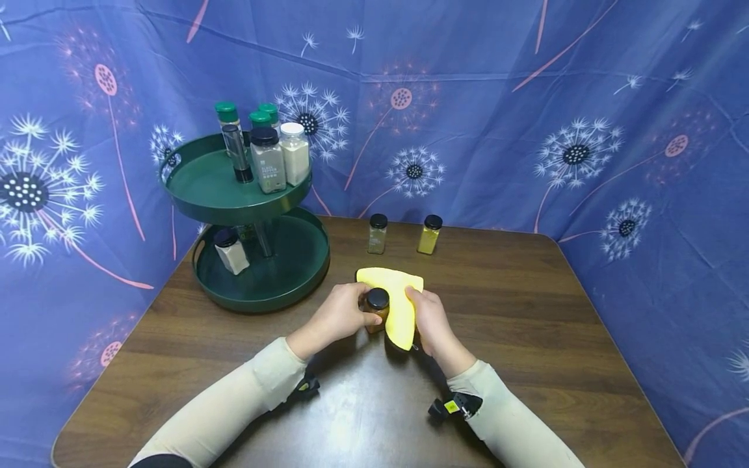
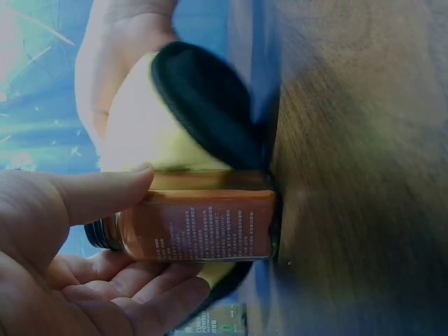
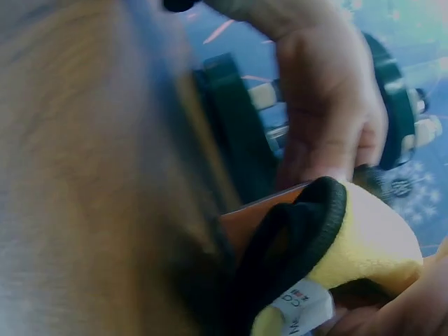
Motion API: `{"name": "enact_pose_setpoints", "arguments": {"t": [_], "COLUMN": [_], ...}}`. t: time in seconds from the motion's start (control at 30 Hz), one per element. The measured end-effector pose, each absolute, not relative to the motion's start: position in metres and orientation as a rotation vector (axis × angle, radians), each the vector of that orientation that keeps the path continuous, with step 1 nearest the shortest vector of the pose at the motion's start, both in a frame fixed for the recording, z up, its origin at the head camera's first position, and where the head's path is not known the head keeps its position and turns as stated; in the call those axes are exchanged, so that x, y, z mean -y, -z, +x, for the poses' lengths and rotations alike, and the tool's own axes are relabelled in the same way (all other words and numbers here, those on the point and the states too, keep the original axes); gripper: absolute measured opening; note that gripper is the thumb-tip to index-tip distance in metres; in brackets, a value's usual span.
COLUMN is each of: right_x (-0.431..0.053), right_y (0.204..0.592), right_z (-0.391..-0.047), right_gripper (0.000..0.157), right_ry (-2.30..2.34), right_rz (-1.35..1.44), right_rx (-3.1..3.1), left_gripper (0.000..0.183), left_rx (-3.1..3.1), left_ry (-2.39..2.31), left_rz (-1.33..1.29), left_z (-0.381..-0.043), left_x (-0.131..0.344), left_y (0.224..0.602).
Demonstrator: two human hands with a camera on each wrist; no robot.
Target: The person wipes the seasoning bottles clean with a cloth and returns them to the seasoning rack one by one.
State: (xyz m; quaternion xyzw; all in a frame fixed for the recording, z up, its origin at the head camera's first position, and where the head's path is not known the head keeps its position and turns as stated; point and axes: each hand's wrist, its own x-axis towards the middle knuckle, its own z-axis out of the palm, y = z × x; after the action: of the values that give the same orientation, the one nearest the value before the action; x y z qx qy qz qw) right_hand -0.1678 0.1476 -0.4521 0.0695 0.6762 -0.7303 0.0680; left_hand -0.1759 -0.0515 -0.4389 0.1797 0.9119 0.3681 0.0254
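Note:
My left hand grips a small square glass spice jar with a black lid, filled with orange-brown powder. The jar stands upright at the table surface, and printed text covers the side facing the left wrist camera. In my right hand is a folded yellow cloth with dark edging, pinched between thumb and fingers. The cloth drapes against the jar's right and far sides. A white label sticks out of the cloth in the right wrist view.
A two-tier green tray stand stands at the left, with several seasoning bottles above and a black-lidded jar below. Behind my hands, a jar of greenish contents and a yellow jar stand on the wooden table. Patterned blue fabric hangs behind.

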Motion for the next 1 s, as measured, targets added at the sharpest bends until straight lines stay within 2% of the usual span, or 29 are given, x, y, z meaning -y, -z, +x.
{"name": "enact_pose_setpoints", "arguments": {"t": [0.13,0.53,0.87,1.0], "right_x": [-0.147,-0.154,-0.149,-0.148], "right_y": [0.453,0.411,0.452,0.455], "right_z": [-0.168,-0.160,-0.171,-0.170], "right_gripper": [0.037,0.029,0.033,0.036], "right_ry": [2.135,2.429,2.191,2.155], "right_rz": [0.176,0.088,0.228,0.198], "right_rx": [-2.065,-1.835,-1.997,-2.049], "left_gripper": [0.034,0.033,0.033,0.033], "left_rx": [-2.826,-2.796,-2.857,-2.859], "left_ry": [-1.142,-1.184,-1.108,-1.118], "left_rz": [0.553,0.573,0.578,0.576], "left_z": [-0.176,-0.176,-0.175,-0.174], "left_x": [0.052,0.052,0.051,0.050], "left_y": [0.439,0.439,0.437,0.437]}}
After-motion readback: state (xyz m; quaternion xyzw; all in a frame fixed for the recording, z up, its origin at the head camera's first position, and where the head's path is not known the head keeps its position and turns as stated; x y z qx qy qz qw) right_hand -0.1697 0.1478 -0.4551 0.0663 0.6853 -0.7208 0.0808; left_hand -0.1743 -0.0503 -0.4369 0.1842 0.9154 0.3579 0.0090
